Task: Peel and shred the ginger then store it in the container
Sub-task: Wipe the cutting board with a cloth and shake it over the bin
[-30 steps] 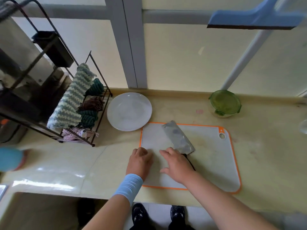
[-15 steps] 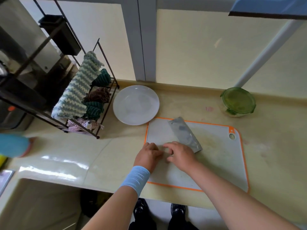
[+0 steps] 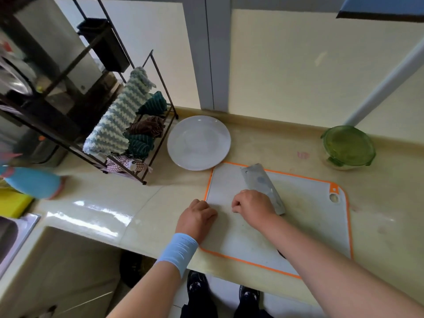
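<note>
Ginger: I can't pick it out from up here, and whether a piece sits under my curled fingers I cannot tell. My left hand [image 3: 197, 218] is balled up, knuckles on top, resting on the left edge of the white plastic cutting board with the orange rim [image 3: 309, 221], with a pale blue wristband [image 3: 179, 251] on that wrist. My right hand [image 3: 253, 206] is curled too, on the board just beside the left one and up against the flat grey steel cleaver [image 3: 259, 182], which lies flat with its blade pointing toward the board's far edge. Whether either hand actually grips anything is hidden from view. Over on the cream tabletop [image 3: 263, 143], a round white plate [image 3: 198, 142] sits right at the board's far-left corner. At the back right, well apart from my hands, stands the round glass container with the green clip lid [image 3: 348, 146], with the lid on.
</note>
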Motion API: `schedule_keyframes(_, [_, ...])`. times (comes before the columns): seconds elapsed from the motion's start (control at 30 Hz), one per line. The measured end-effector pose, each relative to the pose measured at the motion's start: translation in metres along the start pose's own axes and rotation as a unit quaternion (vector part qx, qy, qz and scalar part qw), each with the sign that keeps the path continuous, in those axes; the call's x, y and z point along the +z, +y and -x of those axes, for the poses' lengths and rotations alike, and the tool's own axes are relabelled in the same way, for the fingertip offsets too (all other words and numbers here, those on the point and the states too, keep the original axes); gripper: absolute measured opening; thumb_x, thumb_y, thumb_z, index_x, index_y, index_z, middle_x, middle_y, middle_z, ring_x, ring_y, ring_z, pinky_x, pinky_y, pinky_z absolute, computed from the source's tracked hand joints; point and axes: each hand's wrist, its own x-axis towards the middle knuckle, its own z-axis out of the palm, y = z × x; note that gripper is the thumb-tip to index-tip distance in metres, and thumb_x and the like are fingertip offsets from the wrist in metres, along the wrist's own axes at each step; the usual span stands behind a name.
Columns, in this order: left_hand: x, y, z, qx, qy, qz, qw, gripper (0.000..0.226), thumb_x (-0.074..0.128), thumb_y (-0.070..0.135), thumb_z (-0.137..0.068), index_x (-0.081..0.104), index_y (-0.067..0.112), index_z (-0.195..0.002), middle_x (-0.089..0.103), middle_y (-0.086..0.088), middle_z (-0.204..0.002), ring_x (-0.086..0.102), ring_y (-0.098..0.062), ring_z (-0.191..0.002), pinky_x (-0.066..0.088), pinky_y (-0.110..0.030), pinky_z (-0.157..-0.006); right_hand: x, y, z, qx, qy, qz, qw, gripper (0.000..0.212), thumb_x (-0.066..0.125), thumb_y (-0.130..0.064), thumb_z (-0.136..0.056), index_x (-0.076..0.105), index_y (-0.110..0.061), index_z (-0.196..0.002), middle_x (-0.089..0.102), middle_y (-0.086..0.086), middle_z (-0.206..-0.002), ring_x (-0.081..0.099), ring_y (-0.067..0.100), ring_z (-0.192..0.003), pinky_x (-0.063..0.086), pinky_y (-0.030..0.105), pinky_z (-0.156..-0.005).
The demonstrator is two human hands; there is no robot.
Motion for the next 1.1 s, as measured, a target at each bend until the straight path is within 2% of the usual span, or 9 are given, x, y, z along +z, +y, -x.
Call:
schedule_keyframes(0.2, [0.003, 0.005, 0.012, 0.027, -0.027, -0.05, 0.998, 0.021, 0.053, 0.027, -0.084, 0.073, 0.023, -0.079, 0.058, 0.003, -0.073, 0.058, -0.021, -0.067, 0.039, -0.023, -0.046, 0.003, -0.013, -0.004, -0.044, -0.041, 0.103, 0.993, 0.019, 0.048, -0.019, -0.099, 0.06, -0.014, -0.113, 0.058, 0.009, -0.116, 0.061, 0.031, -0.108, 0.047, 0.035, -0.082])
schedule_keyframes(0.3, [-0.003, 0.016, 0.007, -0.173, -0.076, 0.028, 0.982, 0.013, 0.058, 0.021, -0.092, 0.07, 0.02, -0.094, 0.06, 0.001, -0.091, 0.058, -0.019, -0.089, 0.048, -0.029, -0.065, 0.001, -0.004, -0.003, -0.008, -0.008, -0.001, 1.0, 0.01, 0.049, -0.017, -0.095, 0.057, -0.021, -0.093, 0.061, 0.005, -0.106, 0.061, 0.03, -0.101, 0.045, 0.035, -0.079])
schedule_keyframes(0.43, [-0.025, 0.038, -0.009, -0.41, 0.024, 0.272, 0.87, 0.009, 0.053, 0.012, -0.091, 0.06, 0.015, -0.087, 0.063, 0.004, -0.078, 0.055, -0.014, -0.072, 0.042, -0.023, -0.066, -0.006, 0.015, -0.003, 0.021, 0.036, -0.093, 0.995, 0.009, 0.06, -0.019, -0.091, 0.063, -0.026, -0.095, 0.061, -0.006, -0.098, 0.061, 0.018, -0.093, 0.045, 0.032, -0.077])
schedule_keyframes(0.5, [-0.033, 0.043, -0.015, -0.461, 0.066, 0.362, 0.808, 0.012, 0.052, 0.005, -0.087, 0.059, 0.011, -0.08, 0.063, 0.005, -0.065, 0.052, -0.013, -0.058, 0.043, -0.019, -0.056, -0.011, 0.016, -0.003, -0.034, -0.011, -0.086, 0.996, 0.027, 0.066, -0.019, -0.087, 0.067, -0.028, -0.112, 0.06, -0.007, -0.104, 0.062, 0.014, -0.097, 0.046, 0.03, -0.081])
schedule_keyframes(0.6, [-0.039, 0.035, -0.013, -0.485, 0.047, 0.413, 0.769, 0.019, 0.051, -0.002, -0.084, 0.066, 0.009, -0.08, 0.066, 0.003, -0.066, 0.051, -0.014, -0.055, 0.043, -0.02, -0.053, -0.013, 0.012, -0.008, -0.1, -0.068, 0.001, 0.993, 0.037, 0.07, -0.021, -0.085, 0.068, -0.029, -0.121, 0.058, -0.005, -0.111, 0.062, 0.017, -0.098, 0.047, 0.032, -0.081])
schedule_keyframes(0.67, [-0.042, 0.029, -0.008, -0.479, 0.006, 0.409, 0.777, 0.026, 0.053, -0.002, -0.087, 0.073, 0.014, -0.086, 0.066, 0.005, -0.07, 0.052, -0.013, -0.06, 0.044, -0.019, -0.058, -0.014, 0.012, -0.012, -0.126, -0.086, 0.024, 0.988, 0.029, 0.069, -0.021, -0.085, 0.073, -0.025, -0.113, 0.06, -0.003, -0.106, 0.062, 0.019, -0.096, 0.047, 0.034, -0.08])
schedule_keyframes(0.77, [-0.042, 0.021, 0.003, -0.43, -0.071, 0.279, 0.856, 0.021, 0.063, 0.014, -0.091, 0.076, 0.028, -0.1, 0.067, 0.012, -0.083, 0.06, -0.007, -0.078, 0.043, -0.016, -0.078, -0.015, 0.012, -0.017, -0.144, -0.101, 0.052, 0.983, 0.017, 0.072, -0.023, -0.08, 0.077, -0.023, -0.096, 0.065, -0.004, -0.099, 0.064, 0.018, -0.093, 0.047, 0.032, -0.075])
schedule_keyframes(0.9, [-0.043, 0.022, 0.004, -0.338, -0.19, 0.155, 0.909, 0.026, 0.061, 0.023, -0.092, 0.073, 0.028, -0.115, 0.07, 0.006, -0.108, 0.064, -0.013, -0.1, 0.045, -0.018, -0.087, -0.022, 0.01, -0.024, -0.153, -0.103, 0.091, 0.979, 0.008, 0.07, -0.025, -0.079, 0.075, -0.025, -0.086, 0.064, -0.006, -0.097, 0.063, 0.015, -0.091, 0.046, 0.031, -0.071])
schedule_keyframes(1.1, [-0.042, 0.019, -0.013, -0.198, -0.31, 0.012, 0.93, 0.019, 0.06, 0.021, -0.089, 0.071, 0.016, -0.104, 0.066, -0.008, -0.107, 0.06, -0.029, -0.1, 0.049, -0.029, -0.08, -0.018, 0.006, -0.024, -0.221, -0.116, 0.248, 0.936, 0.018, 0.05, -0.026, -0.098, 0.063, -0.015, -0.105, 0.052, 0.008, -0.111, 0.058, 0.03, -0.098, 0.039, 0.037, -0.068])
